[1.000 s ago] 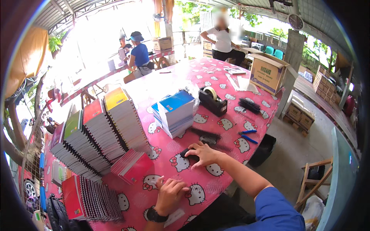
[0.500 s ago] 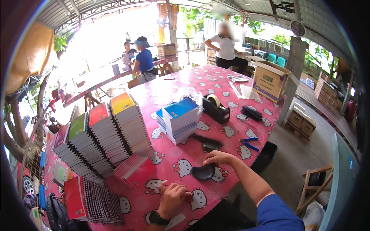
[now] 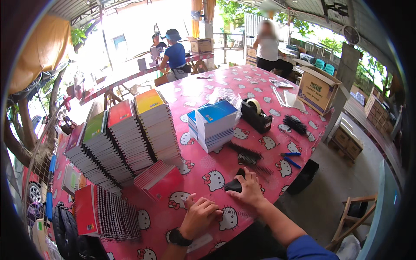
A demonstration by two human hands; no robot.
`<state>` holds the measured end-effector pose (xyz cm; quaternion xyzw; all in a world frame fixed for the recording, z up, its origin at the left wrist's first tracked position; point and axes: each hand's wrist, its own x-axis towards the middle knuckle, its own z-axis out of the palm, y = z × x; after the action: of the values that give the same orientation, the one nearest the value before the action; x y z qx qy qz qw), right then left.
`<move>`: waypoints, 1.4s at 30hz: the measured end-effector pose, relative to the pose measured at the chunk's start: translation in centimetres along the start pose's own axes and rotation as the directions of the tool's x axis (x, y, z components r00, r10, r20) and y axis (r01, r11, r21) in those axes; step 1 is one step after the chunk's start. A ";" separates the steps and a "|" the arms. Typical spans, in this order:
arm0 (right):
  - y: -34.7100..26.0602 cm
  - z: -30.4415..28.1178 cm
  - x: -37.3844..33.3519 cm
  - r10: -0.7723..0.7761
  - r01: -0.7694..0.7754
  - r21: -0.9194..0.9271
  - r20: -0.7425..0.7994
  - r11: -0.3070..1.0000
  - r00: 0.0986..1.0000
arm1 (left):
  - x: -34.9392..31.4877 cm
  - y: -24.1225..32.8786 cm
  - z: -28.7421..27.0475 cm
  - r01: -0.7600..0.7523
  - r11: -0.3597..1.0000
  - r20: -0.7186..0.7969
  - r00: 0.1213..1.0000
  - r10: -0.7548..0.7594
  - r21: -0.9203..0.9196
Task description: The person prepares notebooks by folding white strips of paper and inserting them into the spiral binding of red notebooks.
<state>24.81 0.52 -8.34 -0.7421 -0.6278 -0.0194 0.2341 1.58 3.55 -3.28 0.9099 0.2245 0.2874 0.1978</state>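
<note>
My right hand [image 3: 249, 189] is curved over a small black rounded dish-like object [image 3: 233, 186] on the pink table, with thumb and fingers at its edges; the hand hides part of it. My left hand [image 3: 200, 218], a black watch on its wrist, rests low over the table with its fingers curled. What those fingers hold, if anything, is hidden. Just right of them lies a thin spiral wire coil [image 3: 237, 213]. Beyond my left hand is a slanted stack of small red notebooks [image 3: 161, 178]. Bundles of black spiral coils [image 3: 245, 150] lie past my right hand.
Tall stacks of spiral notebooks [image 3: 151, 125] stand at left, red ones [image 3: 89, 212] nearer. Farther in are blue notebooks [image 3: 216, 117], a tape dispenser [image 3: 255, 117], blue-handled pliers [image 3: 291, 159] and a cardboard box [image 3: 318, 91]. Other people are at the back.
My right hand has shifted from pinching the far rim of the black object to covering its right side; the object looks turned or tilted. My left hand stays curled. The view has swung left.
</note>
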 end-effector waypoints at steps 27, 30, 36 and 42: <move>-2.7 -2.1 0.5 -0.295 -0.154 0.830 0.356 0.536 0.887 | -0.7 -3.2 0.8 0.053 0.995 -0.232 0.972 -0.031 0.090; -3.6 -2.7 -0.4 -0.412 -0.316 0.934 0.358 0.168 0.838 | -1.2 -3.4 0.9 0.095 0.991 -0.229 0.971 -0.072 0.092; -2.8 -4.0 1.1 -0.298 -0.251 0.910 0.352 0.330 0.887 | -0.8 -2.6 0.9 0.142 0.986 -0.251 0.955 -0.159 -0.087; -5.6 -7.5 -0.3 -0.473 0.513 0.308 -0.198 0.802 0.859 | -1.2 -2.7 0.0 0.118 0.985 -0.177 0.980 -0.095 0.125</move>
<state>21.49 -1.98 0.07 -0.4972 -0.7782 -0.0092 0.3836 -0.15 5.12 -5.11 0.8799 0.3080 0.3372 0.1313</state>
